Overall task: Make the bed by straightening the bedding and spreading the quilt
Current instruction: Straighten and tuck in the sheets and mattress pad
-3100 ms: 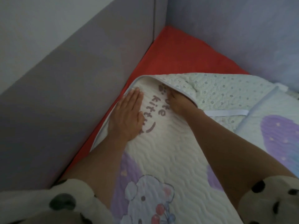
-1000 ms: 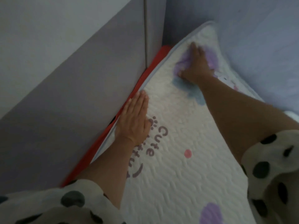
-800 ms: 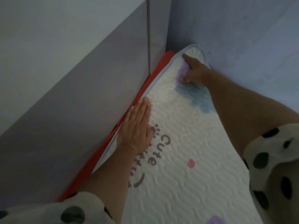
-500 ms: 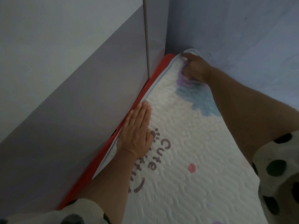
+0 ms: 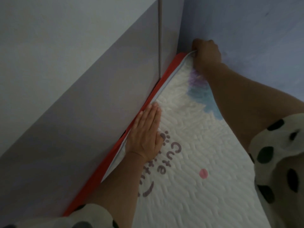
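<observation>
Gripping quilt (image 5: 197,129) corner at wall (image 5: 255,30), right hand (image 5: 206,56); left hand (image 5: 144,135) flat on quilt beside red sheet (image 5: 103,168)

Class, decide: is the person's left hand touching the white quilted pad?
Touching. The head view shows the left hand lying flat, palm down, on the white quilted pad near its edge.
</observation>
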A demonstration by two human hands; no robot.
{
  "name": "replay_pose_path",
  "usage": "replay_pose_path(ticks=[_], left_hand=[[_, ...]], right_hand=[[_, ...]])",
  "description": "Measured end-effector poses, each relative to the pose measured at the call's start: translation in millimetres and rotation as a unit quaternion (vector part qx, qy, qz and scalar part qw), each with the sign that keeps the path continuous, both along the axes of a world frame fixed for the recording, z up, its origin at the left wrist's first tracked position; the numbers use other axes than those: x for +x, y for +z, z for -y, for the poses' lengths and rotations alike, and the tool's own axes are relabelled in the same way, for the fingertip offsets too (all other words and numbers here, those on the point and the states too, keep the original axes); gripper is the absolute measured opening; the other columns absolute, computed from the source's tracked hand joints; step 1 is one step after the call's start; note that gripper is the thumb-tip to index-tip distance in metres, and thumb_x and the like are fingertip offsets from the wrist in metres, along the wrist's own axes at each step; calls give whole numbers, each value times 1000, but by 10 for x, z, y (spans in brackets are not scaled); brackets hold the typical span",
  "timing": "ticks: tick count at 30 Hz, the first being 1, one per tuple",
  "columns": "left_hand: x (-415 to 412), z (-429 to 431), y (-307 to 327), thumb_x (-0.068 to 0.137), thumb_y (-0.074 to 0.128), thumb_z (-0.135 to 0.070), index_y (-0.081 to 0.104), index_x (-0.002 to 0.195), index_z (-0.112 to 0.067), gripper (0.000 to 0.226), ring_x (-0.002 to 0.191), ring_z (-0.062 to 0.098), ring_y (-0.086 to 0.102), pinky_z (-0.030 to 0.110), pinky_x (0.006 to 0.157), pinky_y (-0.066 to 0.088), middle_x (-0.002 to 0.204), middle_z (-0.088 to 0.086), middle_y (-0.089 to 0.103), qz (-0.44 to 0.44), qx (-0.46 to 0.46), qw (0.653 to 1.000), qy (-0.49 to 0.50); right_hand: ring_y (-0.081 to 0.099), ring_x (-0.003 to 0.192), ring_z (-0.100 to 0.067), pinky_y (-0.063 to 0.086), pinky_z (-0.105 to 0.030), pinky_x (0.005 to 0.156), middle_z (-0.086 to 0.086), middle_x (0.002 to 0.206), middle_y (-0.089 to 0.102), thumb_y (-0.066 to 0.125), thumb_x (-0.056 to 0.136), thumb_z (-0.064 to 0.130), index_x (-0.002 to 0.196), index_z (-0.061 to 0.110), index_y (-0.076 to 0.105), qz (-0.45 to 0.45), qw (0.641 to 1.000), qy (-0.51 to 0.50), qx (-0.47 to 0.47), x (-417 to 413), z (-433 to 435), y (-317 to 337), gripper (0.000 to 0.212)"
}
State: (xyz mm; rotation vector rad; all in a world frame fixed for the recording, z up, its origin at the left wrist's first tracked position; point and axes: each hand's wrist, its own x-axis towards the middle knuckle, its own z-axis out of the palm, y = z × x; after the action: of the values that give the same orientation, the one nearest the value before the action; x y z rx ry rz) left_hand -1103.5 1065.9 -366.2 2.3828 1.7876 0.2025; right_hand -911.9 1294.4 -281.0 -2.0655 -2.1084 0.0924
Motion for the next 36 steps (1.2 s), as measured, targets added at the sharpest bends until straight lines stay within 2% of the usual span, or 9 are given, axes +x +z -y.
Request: replay_pose_path(ticks=[5, 8, 12, 14, 16, 19, 22, 26, 36], left_hand=[[-2, 4, -21, 81, 37, -31, 14, 152, -6, 79, 148, 19, 4, 41, 119, 16, 160, 8, 6, 10, 10, 1000, 3], [3, 3, -25, 81, 38, -30, 13, 152, -6, 78, 148, 19, 3, 41, 119, 16, 160, 8, 5, 16, 11, 1000, 3], [-14, 3, -44, 81, 38, -31, 13, 152, -7, 80, 148, 19, 4, 39, 119, 14, 160, 7, 5, 13, 13, 1000, 4], [-25, 2, -57, 80, 39, -31, 15, 152, -7, 80, 148, 19, 6, 39, 119, 15, 160, 7, 7, 15, 19, 1000, 6], [-22, -2, -69, 79, 40, -31, 17, 151, -7, 80, 148, 19, 8, 39, 119, 16, 160, 7, 9, 18, 25, 999, 6], [-26, -13, -68, 79, 39, -30, 19, 151, -6, 78, 148, 19, 10, 40, 119, 18, 159, 7, 12, 20, 37, 999, 10], [-27, -10, -59, 79, 37, -31, 22, 150, -5, 77, 147, 21, 13, 40, 118, 18, 159, 9, 16, 22, 46, 999, 3], [-28, -4, -36, 80, 35, -32, 21, 150, -6, 77, 147, 21, 13, 39, 119, 14, 158, 9, 16, 12, 54, 998, 0], [-15, 24, 61, 81, 30, -35, 28, 148, -4, 73, 146, 23, 19, 40, 119, 15, 156, 11, 24, 7, 95, 995, -10]], right_hand=[[53, 108, -38, 35, -42, 85, -25, 117, 57, 37, 92, 8, 118, 6, 57, -25, 998, 23, 55, -207, -239, -9, 33], [54, 109, -40, 39, -41, 88, -27, 119, 57, 29, 94, 17, 125, 7, 55, -47, 998, 31, -11, -208, -194, -242, 41], [49, 122, -43, 37, -43, 104, -29, 134, 49, 31, 100, 20, 146, 25, 33, -99, 991, -1, -87, -96, -128, -337, 47], [47, 124, -42, 34, -43, 107, -26, 137, 48, 30, 101, 24, 147, 23, 31, -77, 993, 0, -92, -81, -75, -295, 47], [47, 124, -40, 32, -45, 107, -22, 137, 49, 25, 100, 30, 147, 18, 32, -35, 998, 2, -43, -87, 50, -266, 49], [25, 142, -32, 15, -51, 114, -8, 154, 31, 23, 101, 34, 150, 23, 26, -10, 999, -41, 21, -145, 430, -188, 51], [5, 147, -30, 4, -59, 113, 1, 161, 12, 23, 102, 40, 152, 31, 17, -17, 996, -84, -10, -159, 1093, -230, 51], [-16, 146, -33, -7, -68, 107, 6, 161, -9, 21, 100, 50, 151, 41, 2, -35, 993, -83, -75, -220, 1898, -539, 55], [-14, 146, -31, -5, -73, 104, 6, 161, -9, 16, 99, 50, 150, 43, -2, -10, 995, -98, -19, -233, 1918, -930, 54]])
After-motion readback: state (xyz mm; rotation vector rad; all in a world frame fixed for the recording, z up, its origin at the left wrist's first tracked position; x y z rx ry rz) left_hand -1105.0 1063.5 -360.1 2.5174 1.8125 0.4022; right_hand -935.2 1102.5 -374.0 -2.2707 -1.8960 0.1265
